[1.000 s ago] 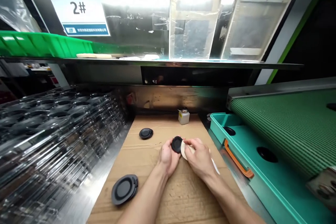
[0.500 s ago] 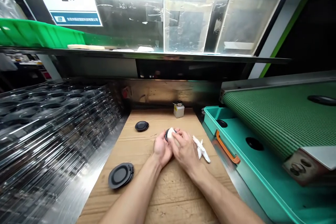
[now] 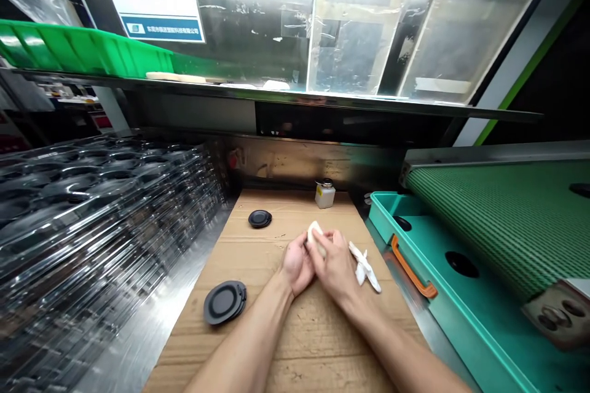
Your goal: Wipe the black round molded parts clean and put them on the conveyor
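Over the middle of the cardboard sheet (image 3: 276, 245), my left hand (image 3: 295, 265) cups a black round disc, now almost wholly covered by cloth and fingers. My right hand (image 3: 335, 267) is closed on a white cloth (image 3: 315, 231), its fingers pressing the cloth against the disc. Just right of this hand lies a crumpled white cloth strip (image 3: 366, 269) on the cardboard. To the left of my left forearm is a small stack of black discs (image 3: 224, 303). Farther back are more black discs (image 3: 260, 218). A small white bottle with a dark top (image 3: 325, 194) stands at the far edge.
Stacked clear plastic trays (image 3: 92, 196) fill the left side. On the right, a teal bin (image 3: 442, 307) with an orange handle (image 3: 412, 271) holds black discs, beside a green conveyor belt (image 3: 507, 215). A metal shelf (image 3: 276, 93) spans above, bearing a green tray (image 3: 83, 49).
The view has swung so the scene sits farther right. The cloth now covers more of the disc between my hands. The other things on the cardboard stay where they were.
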`<state>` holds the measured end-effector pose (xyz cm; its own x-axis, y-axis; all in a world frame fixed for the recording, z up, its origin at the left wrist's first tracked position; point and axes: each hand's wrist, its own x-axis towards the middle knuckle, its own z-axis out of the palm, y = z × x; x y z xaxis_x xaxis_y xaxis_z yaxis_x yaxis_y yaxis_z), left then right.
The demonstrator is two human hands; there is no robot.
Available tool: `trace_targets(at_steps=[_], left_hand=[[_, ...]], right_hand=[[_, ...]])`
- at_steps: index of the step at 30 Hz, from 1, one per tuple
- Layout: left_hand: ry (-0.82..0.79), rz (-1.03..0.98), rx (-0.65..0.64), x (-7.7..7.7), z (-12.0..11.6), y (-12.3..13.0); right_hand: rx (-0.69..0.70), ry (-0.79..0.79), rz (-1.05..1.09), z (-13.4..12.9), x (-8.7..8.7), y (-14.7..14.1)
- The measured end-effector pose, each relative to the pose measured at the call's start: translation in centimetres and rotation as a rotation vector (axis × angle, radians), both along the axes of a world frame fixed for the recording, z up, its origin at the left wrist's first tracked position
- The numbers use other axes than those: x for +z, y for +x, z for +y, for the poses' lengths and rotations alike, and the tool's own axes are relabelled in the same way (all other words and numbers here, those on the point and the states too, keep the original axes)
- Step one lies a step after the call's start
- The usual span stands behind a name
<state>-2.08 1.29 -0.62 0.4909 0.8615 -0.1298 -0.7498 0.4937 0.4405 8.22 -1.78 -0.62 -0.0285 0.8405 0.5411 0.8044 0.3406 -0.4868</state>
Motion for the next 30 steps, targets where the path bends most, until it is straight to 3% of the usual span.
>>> trace_targets(at_steps=[2, 6, 9, 14, 20, 24, 30], left_hand=[[-0.012, 0.021, 0.021, 0.0, 0.0, -0.1], [0.023, 0.051, -0.008, 0.0, 0.1, -0.4], [0.005, 0.079, 0.01, 0.0, 0.2, -0.5], [0.022, 0.093, 0.033, -0.2, 0.8, -0.7], [-0.014, 0.118, 0.143, 0.0, 1.5, -0.8], [-0.013, 0.129, 0.119, 0.3, 1.1, -0.6], [0.063, 0.189, 0.096, 0.0, 0.3, 0.0]], right_hand=[[0.065, -0.011, -0.02, -0.3, 0.2, 0.1], [-0.041, -0.011, -0.021, -0.8, 0.4, 0.0], [0.067, -0.008, -0.071, -0.5, 0.0, 0.1], [-0.047, -0.07, 0.046, 1.7, -0.2, 2.2], [0.057, -0.13, 0.187, 0.6, 0.8, 3.9], [0.221, -0.265, 0.228, -0.1, 1.0, 4.0], [0.249, -0.289, 0.497, 0.7, 0.3, 3.0]])
